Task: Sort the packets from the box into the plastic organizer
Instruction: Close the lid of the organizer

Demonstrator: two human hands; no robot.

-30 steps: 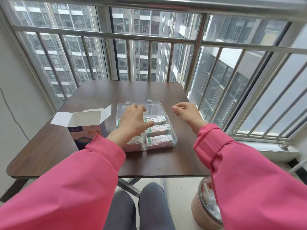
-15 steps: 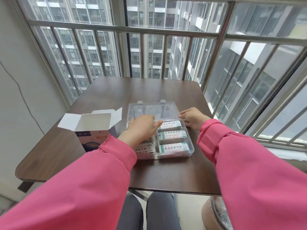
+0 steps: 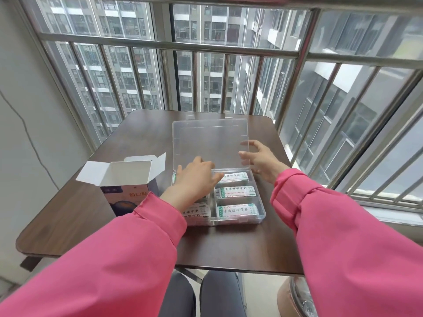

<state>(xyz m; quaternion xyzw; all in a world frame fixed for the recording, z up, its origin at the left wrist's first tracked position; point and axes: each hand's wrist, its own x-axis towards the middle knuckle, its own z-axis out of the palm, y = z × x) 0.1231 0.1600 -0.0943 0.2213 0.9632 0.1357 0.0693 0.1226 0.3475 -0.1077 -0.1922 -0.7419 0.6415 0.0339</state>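
Barred window (image 3: 206, 65) behind. Brown bench (image 3: 229, 243). Clear organizer (image 3: 258, 209), lid (image 3: 209, 143) raised, packets (image 3: 235, 210) in compartments. Open box (image 3: 128, 179) at left. Right hand (image 3: 261, 160), grip on lid edge. Left hand (image 3: 194, 177) spread flat over packets, holding nothing.

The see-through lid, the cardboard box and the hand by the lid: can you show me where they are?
see-through lid (image 3: 209, 143): head view, middle of the raised clear panel.
cardboard box (image 3: 124, 194): head view, its printed front face.
right hand (image 3: 263, 160): head view, back of the hand at the lid's right edge.
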